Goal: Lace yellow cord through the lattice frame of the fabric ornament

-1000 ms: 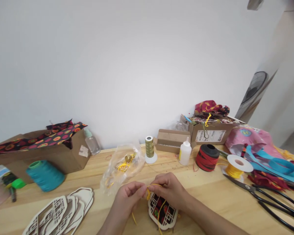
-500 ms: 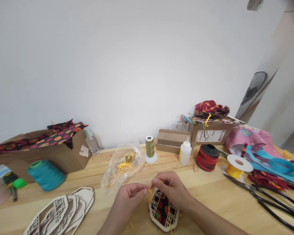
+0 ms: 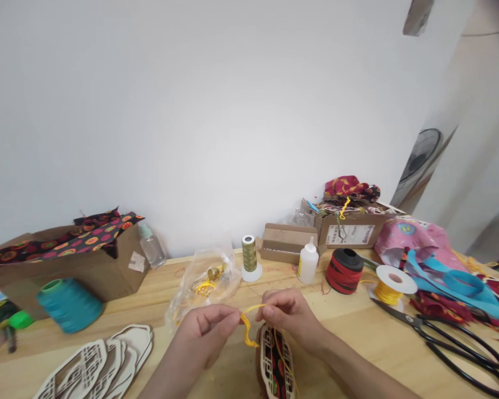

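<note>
My left hand [image 3: 205,332] and my right hand [image 3: 289,320] are close together over the near edge of the wooden table [image 3: 357,338]. Both pinch a yellow cord [image 3: 248,327] that runs between their fingertips and curls down in a loop. Under my right hand hangs a small lattice-cut wooden ornament [image 3: 274,363] backed with dark patterned fabric, turned nearly edge-on. More yellow cord trails down across it.
Stacked lattice wood cutouts [image 3: 95,363] lie at the near left, by a teal thread cone [image 3: 69,305] and a cardboard box of fabric [image 3: 66,260]. Behind the hands: a clear bag [image 3: 203,280], olive spool [image 3: 249,256], glue bottle [image 3: 307,261], red spool [image 3: 344,270], yellow spool [image 3: 391,285]. Black scissors [image 3: 453,343] lie right.
The ornament has turned from lying flat to nearly edge-on under my right hand. My hands have drawn slightly apart, stretching the yellow cord. The camera has shifted a little.
</note>
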`<state>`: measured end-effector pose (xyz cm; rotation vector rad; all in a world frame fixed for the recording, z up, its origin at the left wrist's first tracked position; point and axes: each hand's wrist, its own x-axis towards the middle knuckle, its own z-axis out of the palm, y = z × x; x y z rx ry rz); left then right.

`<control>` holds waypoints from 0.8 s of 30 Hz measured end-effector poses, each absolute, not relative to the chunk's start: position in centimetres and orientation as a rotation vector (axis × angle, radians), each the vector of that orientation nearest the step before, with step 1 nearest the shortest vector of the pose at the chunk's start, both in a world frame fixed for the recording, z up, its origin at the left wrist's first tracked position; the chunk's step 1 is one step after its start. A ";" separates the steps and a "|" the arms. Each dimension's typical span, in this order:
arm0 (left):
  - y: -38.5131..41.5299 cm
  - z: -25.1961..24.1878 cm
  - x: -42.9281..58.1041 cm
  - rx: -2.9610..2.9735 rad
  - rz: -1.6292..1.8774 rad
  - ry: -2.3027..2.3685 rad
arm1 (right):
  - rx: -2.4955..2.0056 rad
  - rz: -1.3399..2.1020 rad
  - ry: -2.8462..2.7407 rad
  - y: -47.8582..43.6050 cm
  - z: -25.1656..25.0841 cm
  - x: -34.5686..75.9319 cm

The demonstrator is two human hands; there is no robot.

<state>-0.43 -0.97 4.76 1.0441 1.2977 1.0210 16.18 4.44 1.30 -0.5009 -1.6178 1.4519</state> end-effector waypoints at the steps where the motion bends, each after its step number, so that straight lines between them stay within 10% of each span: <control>1: -1.2 5.4 -0.4 1.013 1.043 1.241 | -0.459 1.492 -1.594 4.4 1.5 16.3; 24: -1.6 6.6 -0.6 0.195 1.332 0.259 | -0.149 2.225 -1.447 2.6 0.4 15.1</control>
